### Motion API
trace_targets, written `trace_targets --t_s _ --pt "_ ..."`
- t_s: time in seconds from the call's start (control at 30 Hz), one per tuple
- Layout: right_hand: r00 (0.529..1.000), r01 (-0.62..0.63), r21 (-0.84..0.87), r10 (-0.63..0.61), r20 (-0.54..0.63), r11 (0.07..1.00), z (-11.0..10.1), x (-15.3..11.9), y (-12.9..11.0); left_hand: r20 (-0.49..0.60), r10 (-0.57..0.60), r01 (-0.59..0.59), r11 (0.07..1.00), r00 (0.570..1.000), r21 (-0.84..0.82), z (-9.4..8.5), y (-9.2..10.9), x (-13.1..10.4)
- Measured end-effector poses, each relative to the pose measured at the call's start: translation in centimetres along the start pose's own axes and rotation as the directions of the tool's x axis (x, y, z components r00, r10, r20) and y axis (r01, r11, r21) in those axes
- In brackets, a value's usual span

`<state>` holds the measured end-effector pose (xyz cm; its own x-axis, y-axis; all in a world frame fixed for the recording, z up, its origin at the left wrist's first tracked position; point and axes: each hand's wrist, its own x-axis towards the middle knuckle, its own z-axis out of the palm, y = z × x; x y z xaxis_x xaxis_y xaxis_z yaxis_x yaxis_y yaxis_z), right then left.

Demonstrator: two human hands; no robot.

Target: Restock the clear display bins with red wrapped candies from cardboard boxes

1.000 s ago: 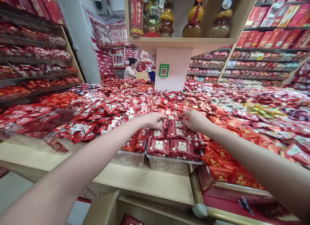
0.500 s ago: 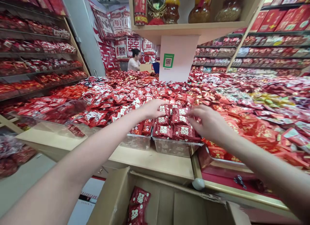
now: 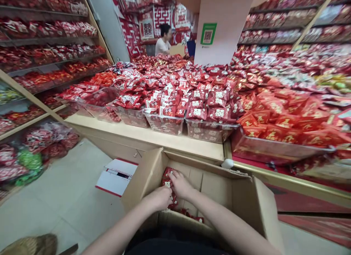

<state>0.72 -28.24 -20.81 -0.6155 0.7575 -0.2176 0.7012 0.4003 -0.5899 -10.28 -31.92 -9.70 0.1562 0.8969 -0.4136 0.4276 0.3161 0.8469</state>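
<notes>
Hands (image 3: pixel 161 198) (image 3: pixel 181 186) touch red packets (image 3: pixel 166 177) (row seemingly pointing away).

Packets (image 3: pixel 168 178) lie in the box (image 3: pixel 216 191) — before the counter (image 3: pixel 153 136), trays (image 3: pixel 204 130) on top.

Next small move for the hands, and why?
I'd probably firm up the left hand and right hand around the red packets before any lift. Both hands are at the packets, near the left wall of the cardboard box, but they partly cover them, so I can't tell how secure the grip is.
</notes>
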Motion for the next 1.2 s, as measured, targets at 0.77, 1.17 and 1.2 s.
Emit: trace_targets --t_s 0.77,1.17,1.2 --pt "0.853 0.308 0.821 0.242 -0.462 0.481 -10.9 -7.2 -1.5 -0.057 0.162 -0.171 0.884 0.985 -0.434 1.2 1.4 1.8" --pt "0.706 0.374 0.852 0.483 -0.518 0.366 -13.3 -9.5 -2.3 -0.156 0.188 -0.244 0.768 0.97 -0.593 3.3 6.4 -0.2" --pt "0.693 0.38 0.838 0.479 -0.539 0.393 -13.0 -9.5 -2.5 -0.156 0.194 -0.249 0.771 0.969 -0.587 3.5 6.3 -0.2"
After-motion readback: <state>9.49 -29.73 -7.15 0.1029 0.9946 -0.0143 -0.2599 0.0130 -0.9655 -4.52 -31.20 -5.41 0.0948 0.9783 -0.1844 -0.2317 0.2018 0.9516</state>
